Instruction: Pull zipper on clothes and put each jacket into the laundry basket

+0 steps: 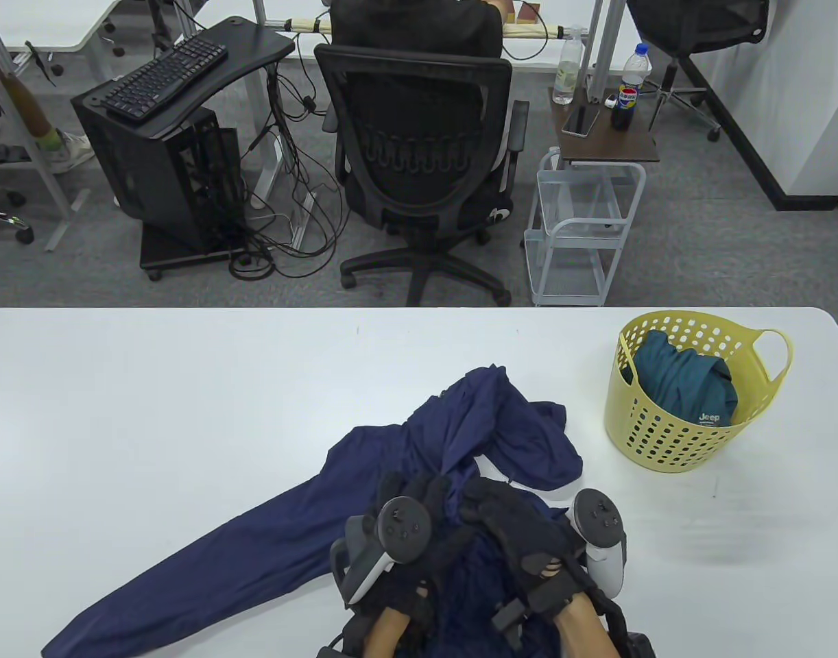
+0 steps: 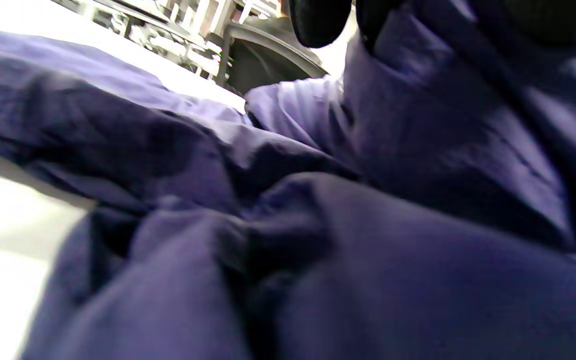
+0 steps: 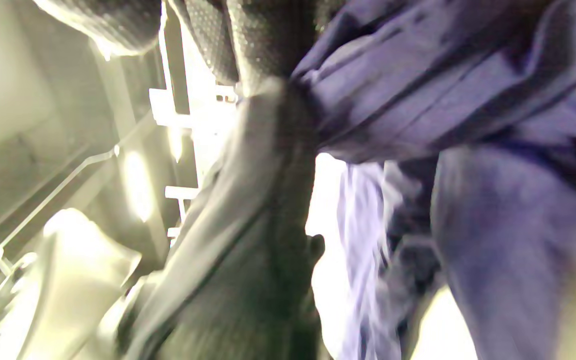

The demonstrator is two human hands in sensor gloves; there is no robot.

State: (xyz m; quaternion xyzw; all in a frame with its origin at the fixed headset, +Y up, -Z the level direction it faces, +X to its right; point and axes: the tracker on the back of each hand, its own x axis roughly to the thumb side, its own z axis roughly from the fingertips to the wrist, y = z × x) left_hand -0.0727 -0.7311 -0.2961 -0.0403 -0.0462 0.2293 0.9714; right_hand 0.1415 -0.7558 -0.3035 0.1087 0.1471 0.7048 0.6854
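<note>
1. Navy jacket (image 1: 419,473): lies crumpled on the white table (image 1: 151,397) at the near edge, nearest the camera. One long part stretches flat toward the near left corner; another bunched part reaches away toward the far side. Its near end is gathered up under both hands. The zipper cannot be made out in any view.
2. Left hand (image 1: 409,510): black glove, tracker strapped on its back, fingers curled down into the navy cloth and gripping a fold. In the left wrist view the gloved fingertips (image 2: 320,20) press into raised fabric at the top edge.
3. Right hand (image 1: 522,528): black glove, tracker on its outer side, fingers bent over the bunched cloth just beside the left hand and holding it. The right wrist view shows gloved fingers (image 3: 263,45) at the top against a lifted fold of navy fabric; that view is blurred.
4. Yellow laundry basket (image 1: 666,445): perforated plastic, loop handles, upright on the table's right side, well apart from the navy jacket.
5. Teal jacket (image 1: 686,387): inside the basket, bundled, filling most of it and rising to about the rim; a small white logo shows on the near face.
6. White wire trolley (image 1: 577,233): on the floor beyond the table, with a brown top shelf carrying two bottles (image 1: 628,86) and a phone (image 1: 581,121).
7. Black office chair (image 1: 419,157): beyond the table, occupied by a person facing away.
8. Black computer stand (image 1: 165,137): far left, with a keyboard (image 1: 165,75) on top.
</note>
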